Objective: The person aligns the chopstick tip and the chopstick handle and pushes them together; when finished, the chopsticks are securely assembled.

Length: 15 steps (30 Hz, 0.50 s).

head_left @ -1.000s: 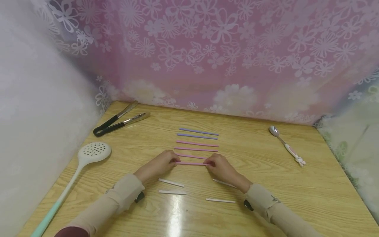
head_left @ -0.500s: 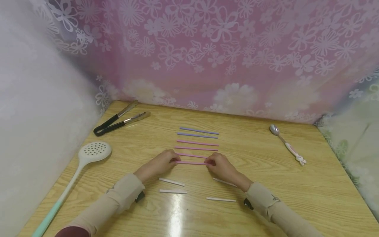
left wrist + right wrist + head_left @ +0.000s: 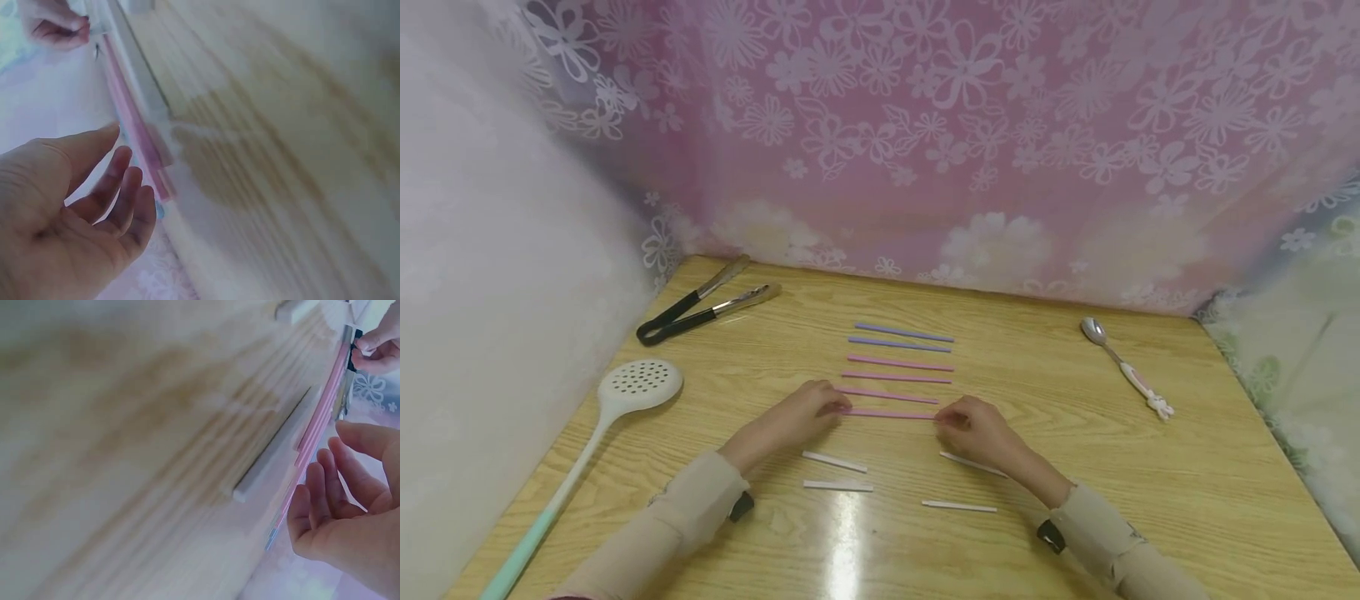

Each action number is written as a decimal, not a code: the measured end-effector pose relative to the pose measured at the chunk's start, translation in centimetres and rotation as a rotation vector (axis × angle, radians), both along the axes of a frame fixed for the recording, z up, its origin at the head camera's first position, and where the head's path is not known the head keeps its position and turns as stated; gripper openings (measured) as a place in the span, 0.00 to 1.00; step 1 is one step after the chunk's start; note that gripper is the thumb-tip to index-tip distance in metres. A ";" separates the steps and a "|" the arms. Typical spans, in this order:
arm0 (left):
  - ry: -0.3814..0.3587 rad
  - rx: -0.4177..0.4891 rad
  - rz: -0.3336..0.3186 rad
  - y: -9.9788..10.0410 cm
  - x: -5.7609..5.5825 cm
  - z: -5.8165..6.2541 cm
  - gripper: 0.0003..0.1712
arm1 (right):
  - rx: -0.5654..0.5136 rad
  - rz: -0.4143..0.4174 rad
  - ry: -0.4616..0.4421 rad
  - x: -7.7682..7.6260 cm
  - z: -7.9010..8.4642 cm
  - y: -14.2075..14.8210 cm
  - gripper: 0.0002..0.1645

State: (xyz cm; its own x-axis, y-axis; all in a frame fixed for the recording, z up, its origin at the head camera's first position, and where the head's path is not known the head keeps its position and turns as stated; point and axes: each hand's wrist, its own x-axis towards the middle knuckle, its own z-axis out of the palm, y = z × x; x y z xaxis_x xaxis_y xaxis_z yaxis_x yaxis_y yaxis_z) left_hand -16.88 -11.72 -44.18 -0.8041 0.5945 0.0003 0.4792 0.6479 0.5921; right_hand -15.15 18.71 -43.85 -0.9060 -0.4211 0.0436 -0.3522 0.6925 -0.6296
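Note:
Several thin pink sticks [image 3: 895,377] lie in a row across the middle of the table, with two blue-violet sticks [image 3: 902,332] behind them. The nearest pink stick [image 3: 891,414] spans the space between the two hands. My left hand [image 3: 805,412] is right at its left end, thumb and fingertips apart in the left wrist view. At the other end is my right hand [image 3: 977,429], its fingers loosely bent and parted from the thumb in the right wrist view. Neither wrist view shows anything held.
Short white sticks lie nearer the front: a left pair [image 3: 838,486] and a right pair [image 3: 958,506], one partly under the right hand. Black-handled tongs [image 3: 688,317] and a perforated skimmer [image 3: 640,387] are on the left. A rabbit-handled spoon [image 3: 1127,367] lies right. A flowered curtain [image 3: 880,167] hangs behind.
Both hands have let go of the nearest pink stick and drawn slightly outward, left hand leftward and right hand rightward. More of the stick's ends shows; the sticks stay in place.

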 end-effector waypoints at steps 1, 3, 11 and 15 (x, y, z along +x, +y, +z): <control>0.002 0.012 -0.011 -0.2 0.2 0.1 0.11 | 0.002 0.005 -0.008 0.2 0.1 0.3 0.08; -0.013 0.041 -0.046 -0.4 0.5 0.3 0.10 | -0.003 0.021 -0.029 0.6 0.2 0.9 0.08; -0.227 0.091 -0.111 -0.9 2.4 0.7 0.10 | 0.005 0.079 -0.132 2.2 0.1 3.0 0.11; -0.236 0.079 -0.108 -1.1 3.0 0.4 0.09 | 0.017 0.091 -0.153 2.8 -0.1 3.6 0.12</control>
State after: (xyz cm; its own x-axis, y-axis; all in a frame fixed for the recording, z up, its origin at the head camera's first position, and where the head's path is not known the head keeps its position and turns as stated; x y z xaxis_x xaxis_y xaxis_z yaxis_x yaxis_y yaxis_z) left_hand -13.90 -12.83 -43.79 -0.7195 0.6823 -0.1295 0.3856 0.5476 0.7425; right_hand -12.39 22.28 -43.92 -0.8594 -0.5015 -0.0998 -0.3152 0.6733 -0.6688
